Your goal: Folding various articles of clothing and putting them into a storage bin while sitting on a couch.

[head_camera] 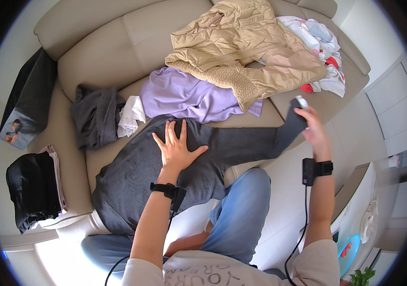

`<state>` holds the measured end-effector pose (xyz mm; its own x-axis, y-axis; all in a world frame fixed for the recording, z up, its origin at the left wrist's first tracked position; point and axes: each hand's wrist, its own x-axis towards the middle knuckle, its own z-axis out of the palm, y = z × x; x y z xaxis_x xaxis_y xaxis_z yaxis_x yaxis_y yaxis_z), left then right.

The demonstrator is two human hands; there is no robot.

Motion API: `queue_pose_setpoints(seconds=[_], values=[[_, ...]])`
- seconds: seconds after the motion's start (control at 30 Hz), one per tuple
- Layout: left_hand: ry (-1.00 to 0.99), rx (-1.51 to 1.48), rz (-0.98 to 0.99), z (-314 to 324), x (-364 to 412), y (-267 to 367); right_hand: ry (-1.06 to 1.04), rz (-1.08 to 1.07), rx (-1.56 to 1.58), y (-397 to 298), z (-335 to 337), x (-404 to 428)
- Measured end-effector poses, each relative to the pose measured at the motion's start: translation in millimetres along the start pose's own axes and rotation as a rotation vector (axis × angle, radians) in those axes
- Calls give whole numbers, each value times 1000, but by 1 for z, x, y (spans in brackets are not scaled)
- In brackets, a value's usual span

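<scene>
A dark grey long-sleeved top point(189, 175) is spread over the edge of the sofa in front of me, its lower part hanging towards my knees. My left hand point(177, 148) lies flat on its upper part with the fingers spread. Out to the right, my right hand point(312, 125) grips the end of the top's sleeve point(248, 143), which is stretched out and bent upward at the cuff. Something white shows at that cuff beside my fingers; I cannot tell what it is. Just beyond the top lies a lilac garment point(189, 93).
A tan quilted jacket point(239, 46) covers part of the lilac garment, with white printed cloth point(328, 60) behind it. Left are a crumpled grey garment point(98, 116), a white cloth point(131, 116), folded black clothes point(33, 186) on the armrest and a grey fabric box point(28, 103).
</scene>
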<state>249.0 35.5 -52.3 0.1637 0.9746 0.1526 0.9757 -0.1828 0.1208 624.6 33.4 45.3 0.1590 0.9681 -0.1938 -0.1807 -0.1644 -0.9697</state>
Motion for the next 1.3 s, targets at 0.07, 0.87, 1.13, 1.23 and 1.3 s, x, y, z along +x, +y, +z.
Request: queue_pose_setpoints(seconds=[0.07,0.87,1.13,1.23,1.3], values=[[5,-7,-9,2,0,-1,-87,-16,-19,6,59,-7],[68,-56,4,12,2,-3,36,-83,-650,99,7,15],[277,-259,135,2,-29,-36,93,22,-621,100,3,4],[231,-164,108,-11,-56,-53,42,-99,-541,86,17,2],[175,-142,27,-20,-74,-67,58,-48,-504,62,36,-6]])
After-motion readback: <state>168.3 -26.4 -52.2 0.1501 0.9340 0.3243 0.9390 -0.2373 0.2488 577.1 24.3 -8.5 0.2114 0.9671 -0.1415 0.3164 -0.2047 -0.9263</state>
